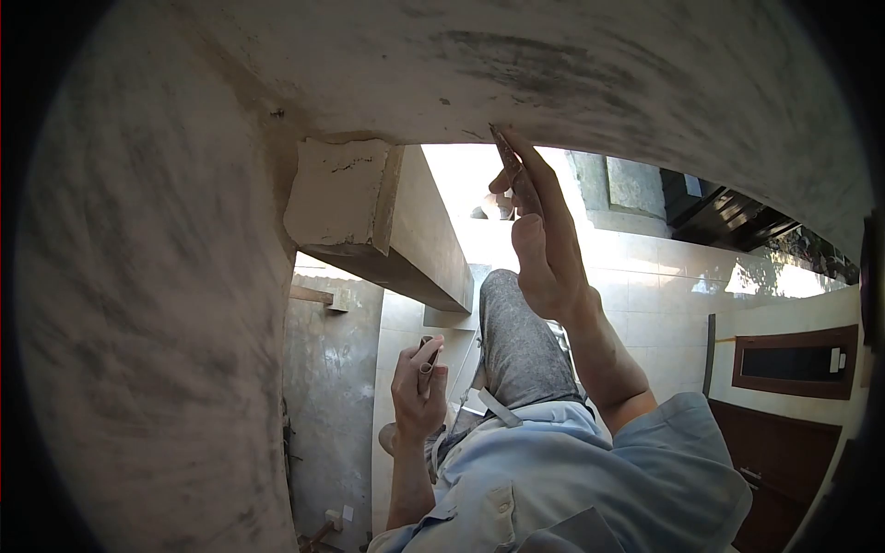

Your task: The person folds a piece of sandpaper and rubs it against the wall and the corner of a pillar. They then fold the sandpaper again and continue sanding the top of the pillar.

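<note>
My right hand [548,240] is raised in the upper middle, closed on a thin, flat, stained tool [519,175]. The tool's tip meets the lower edge of the mottled plaster surface [553,74] overhead. Lower and to the left, my left hand [419,396] is wrapped round a small dark tool [427,359], whose far end is hard to make out. Left of my right hand, a pale rectangular beam [419,230] with a rough, chipped end joins the plaster.
A smeared plaster wall [157,304] fills the left side. My bent knee in grey trousers [521,332] shows below the beam. Pale tiles [636,276] lie beyond, with a brown-framed panel [793,361] and a dark brown door [770,452] at right.
</note>
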### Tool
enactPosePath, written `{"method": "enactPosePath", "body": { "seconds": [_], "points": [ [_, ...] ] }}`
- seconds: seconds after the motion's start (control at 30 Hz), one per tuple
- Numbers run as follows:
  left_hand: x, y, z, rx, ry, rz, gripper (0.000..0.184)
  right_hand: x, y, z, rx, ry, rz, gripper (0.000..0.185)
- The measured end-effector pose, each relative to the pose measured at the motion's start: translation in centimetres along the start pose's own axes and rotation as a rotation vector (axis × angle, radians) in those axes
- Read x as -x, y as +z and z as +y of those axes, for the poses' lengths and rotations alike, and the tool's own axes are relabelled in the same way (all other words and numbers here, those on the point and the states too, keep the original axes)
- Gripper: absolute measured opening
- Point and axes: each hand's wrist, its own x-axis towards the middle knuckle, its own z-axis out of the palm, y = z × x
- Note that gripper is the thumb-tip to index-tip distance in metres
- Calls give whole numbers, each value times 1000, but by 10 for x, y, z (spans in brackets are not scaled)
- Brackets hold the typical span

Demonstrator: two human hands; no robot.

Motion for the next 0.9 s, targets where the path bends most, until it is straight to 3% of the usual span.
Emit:
{"method": "enactPosePath", "body": {
  "seconds": [0.1, 0.17, 0.2, 0.3, 0.33, 0.37, 0.43, 0.53, 0.73, 0.83, 0.9],
  "points": [
    [-6, 3, -1, 215, 10, 4, 43, 2, -5, 13, 81, -147, -27, 73],
    [-23, 10, 13, 436, 44, 15, 53, 2, -8, 13, 161, -132, -48, 66],
    [-33, 14, 22, 389, 50, 32, 68, 4, -8, 11, 221, -60, -52, 61],
    [-58, 16, 62, 436, -35, -30, 62, 9, -5, 0, 112, 142, 30, 44],
    [-66, 14, 61, 289, 7, -30, 46, 10, -5, -4, 28, 206, 73, 39],
    [-69, 18, 65, 337, -152, -23, 28, 11, -8, -6, 42, 223, 61, 36],
    [-83, 27, 78, 380, -105, 146, 9, 12, -15, -10, 71, 255, 39, 30],
    [-110, 36, 84, 111, 210, 337, 16, 14, -20, -11, -9, 342, 37, 28],
    [-133, 49, 100, 656, -7, 216, 29, 9, -19, -7, -95, 354, 75, 28],
    [-133, 50, 94, 809, -91, 201, 33, 9, -12, 6, 7, 362, 128, 31],
    [-139, 60, 91, 846, -88, 308, 34, 3, -10, 6, -61, 514, 78, 32]
  ]
}}
